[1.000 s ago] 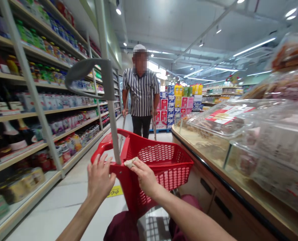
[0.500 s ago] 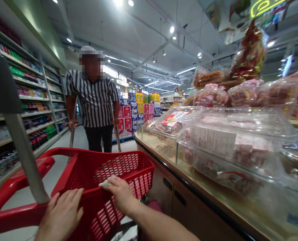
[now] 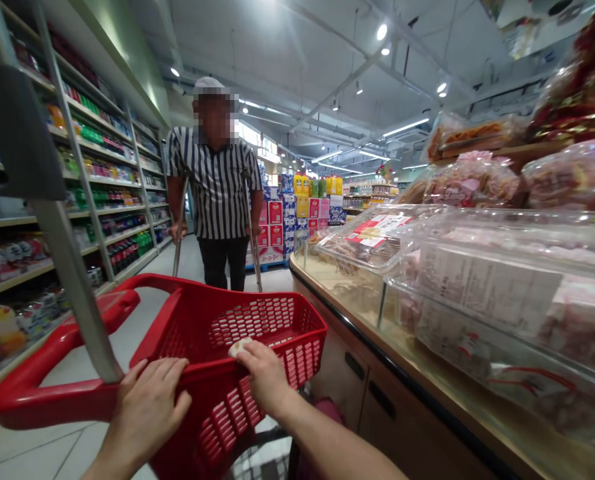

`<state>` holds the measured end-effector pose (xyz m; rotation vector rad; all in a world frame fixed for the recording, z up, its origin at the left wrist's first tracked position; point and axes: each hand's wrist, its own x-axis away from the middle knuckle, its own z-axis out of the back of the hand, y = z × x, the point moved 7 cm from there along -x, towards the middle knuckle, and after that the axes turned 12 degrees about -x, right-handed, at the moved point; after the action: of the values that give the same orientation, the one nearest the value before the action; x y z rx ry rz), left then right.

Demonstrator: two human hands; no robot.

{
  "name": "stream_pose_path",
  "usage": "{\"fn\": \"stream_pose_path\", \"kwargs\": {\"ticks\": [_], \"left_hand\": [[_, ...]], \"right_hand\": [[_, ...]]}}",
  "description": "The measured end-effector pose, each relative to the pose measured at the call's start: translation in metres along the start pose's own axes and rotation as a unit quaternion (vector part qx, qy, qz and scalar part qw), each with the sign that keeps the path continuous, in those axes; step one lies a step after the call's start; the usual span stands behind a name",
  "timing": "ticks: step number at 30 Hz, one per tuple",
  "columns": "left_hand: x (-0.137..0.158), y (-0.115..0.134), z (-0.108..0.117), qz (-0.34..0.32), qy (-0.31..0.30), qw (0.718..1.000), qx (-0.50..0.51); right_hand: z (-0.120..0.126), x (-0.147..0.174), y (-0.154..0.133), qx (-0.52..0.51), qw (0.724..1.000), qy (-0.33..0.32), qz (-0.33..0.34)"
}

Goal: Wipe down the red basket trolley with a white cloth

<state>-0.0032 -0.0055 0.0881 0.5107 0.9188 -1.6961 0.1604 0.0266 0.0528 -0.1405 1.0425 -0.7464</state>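
A red plastic shopping basket [image 3: 150, 333] with perforated sides fills the lower middle of the view. My left hand [image 3: 147, 400] lies over its near rim, fingers across the top and thumb on the near side. Pinched in my right hand [image 3: 265, 377] is a small white cloth or tissue [image 3: 240, 347], pressed against the basket's rim farther along. A grey metal bar [image 3: 75, 287] rises beside my left hand in front of the basket's red handle frame [image 3: 52, 400]. What supports the basket is mostly hidden below.
Just beyond the basket stands a person [image 3: 215, 193] in a striped shirt with two crutches. A counter [image 3: 387, 360] with clear-lidded food trays [image 3: 482, 280] runs along the right. Drink shelves [image 3: 112, 180] line the left. Stacked cartons [image 3: 277, 223] stand farther back.
My view has turned left and moved slightly forward, so the scene shifts right. The right hand has slid the cloth a little farther along the rim. My left hand stays on the basket.
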Motion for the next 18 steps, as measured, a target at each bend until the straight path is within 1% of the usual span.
{"fn": "stream_pose_path", "kwargs": {"ticks": [3,5,7,9,11,14,16,18], "left_hand": [[0.006,-0.004,0.006,-0.003,0.011,1.0,0.0],[0.011,-0.005,0.013,0.001,0.01,1.0,0.001],[0.013,-0.003,0.024,0.018,0.004,1.0,-0.007],[0.015,0.002,0.032,0.048,-0.011,0.999,-0.023],[0.015,0.012,0.036,0.066,-0.036,0.997,-0.031],[0.017,0.037,0.033,0.047,-0.066,0.996,-0.021],[0.019,0.05,0.03,0.042,-0.068,0.997,-0.01],[0.021,0.056,0.028,0.05,-0.064,0.997,0.002]], "right_hand": [[0.031,0.02,0.033,0.028,0.998,0.031,-0.039],[0.046,0.032,0.046,0.033,0.997,0.046,-0.044],[0.052,0.042,0.046,0.028,0.997,0.064,-0.03],[0.052,0.051,0.039,0.026,0.995,0.093,-0.011],[0.05,0.058,0.031,0.031,0.993,0.118,0.003],[0.051,0.067,0.031,0.043,0.992,0.118,0.022],[0.06,0.072,0.042,0.057,0.992,0.106,0.027],[0.076,0.079,0.061,0.076,0.991,0.11,0.005]]}}
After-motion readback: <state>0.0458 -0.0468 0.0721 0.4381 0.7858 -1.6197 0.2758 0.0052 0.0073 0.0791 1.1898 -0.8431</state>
